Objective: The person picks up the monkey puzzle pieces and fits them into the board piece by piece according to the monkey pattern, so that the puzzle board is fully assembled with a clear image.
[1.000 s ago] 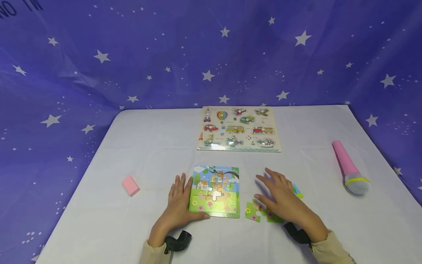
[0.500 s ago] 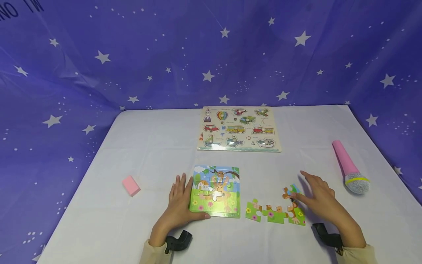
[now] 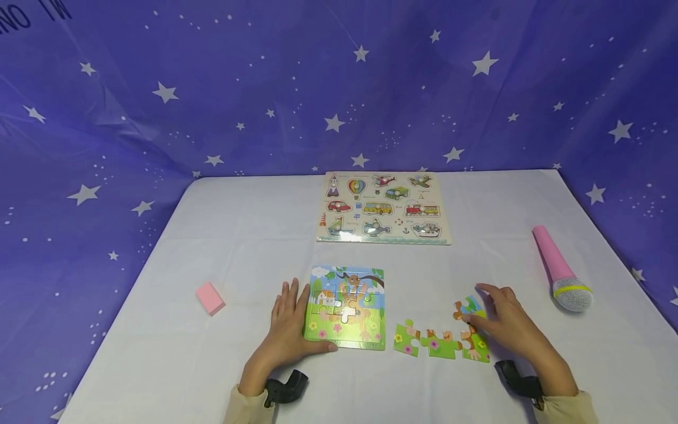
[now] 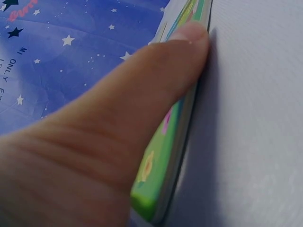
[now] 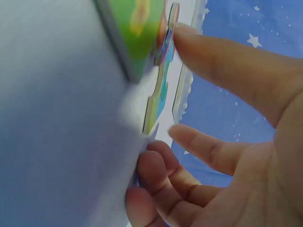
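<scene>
Rests spread left hand [image 3: 287, 334] against puzzle board [image 3: 362, 344], probably to stop sliding; holds half-spread right hand [image 3: 507, 321] at loose piece [image 3: 471, 305], gripping nothing.

Vehicle board [image 3: 373, 190] near starry backdrop [image 3: 296, 76]. Pink block [image 3: 210, 299] left, pink microphone [image 3: 562, 269] right.

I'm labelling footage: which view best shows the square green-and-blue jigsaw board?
The head view: the jigsaw board appears nearly whole, with the left hand at its edge. Left wrist shows only a slanted strip behind the thumb; right wrist, none I can make out.
</scene>
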`<state>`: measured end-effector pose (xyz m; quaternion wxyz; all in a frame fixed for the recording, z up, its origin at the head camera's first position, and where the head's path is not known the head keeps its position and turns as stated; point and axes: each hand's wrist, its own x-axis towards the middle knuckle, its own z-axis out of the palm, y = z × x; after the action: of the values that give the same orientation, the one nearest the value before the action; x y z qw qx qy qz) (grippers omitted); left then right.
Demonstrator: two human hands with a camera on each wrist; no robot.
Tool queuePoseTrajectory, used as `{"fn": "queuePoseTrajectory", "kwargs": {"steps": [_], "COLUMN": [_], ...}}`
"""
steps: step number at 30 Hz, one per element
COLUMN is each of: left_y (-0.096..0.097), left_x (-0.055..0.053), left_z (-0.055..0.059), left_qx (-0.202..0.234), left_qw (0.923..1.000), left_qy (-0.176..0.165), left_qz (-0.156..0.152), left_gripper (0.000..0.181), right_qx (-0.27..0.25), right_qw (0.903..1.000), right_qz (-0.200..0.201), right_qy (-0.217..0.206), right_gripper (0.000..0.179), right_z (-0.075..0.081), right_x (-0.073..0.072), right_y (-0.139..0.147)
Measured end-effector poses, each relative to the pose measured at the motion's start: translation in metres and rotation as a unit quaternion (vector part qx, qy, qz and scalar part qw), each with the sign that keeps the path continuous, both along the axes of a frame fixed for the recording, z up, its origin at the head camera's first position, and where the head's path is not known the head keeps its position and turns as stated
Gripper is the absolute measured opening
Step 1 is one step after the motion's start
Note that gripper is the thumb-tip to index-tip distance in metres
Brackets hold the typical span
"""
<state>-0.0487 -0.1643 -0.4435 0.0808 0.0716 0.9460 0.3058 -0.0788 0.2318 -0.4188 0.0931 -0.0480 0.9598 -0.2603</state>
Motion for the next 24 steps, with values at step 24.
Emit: {"fn": "queuePoseTrajectory", "kwargs": {"steps": [24], "left_y": [-0.0005], "left_x": [0.0011], "left_z": [0.0000], "left_qx": [0.001], "left_qw": [1.0000], "left_qy": [0.005], "left_qz": [-0.001], "left_gripper": [0.121], "right_qx": [-0.029], "right_qw": [0.9982], "right_qz": [-0.015], "right_qy": [0.050], "right_gripper": [0.049], "right_z": [-0.0011], "right_x": [-0.0001], "right_y": [-0.0067]}}
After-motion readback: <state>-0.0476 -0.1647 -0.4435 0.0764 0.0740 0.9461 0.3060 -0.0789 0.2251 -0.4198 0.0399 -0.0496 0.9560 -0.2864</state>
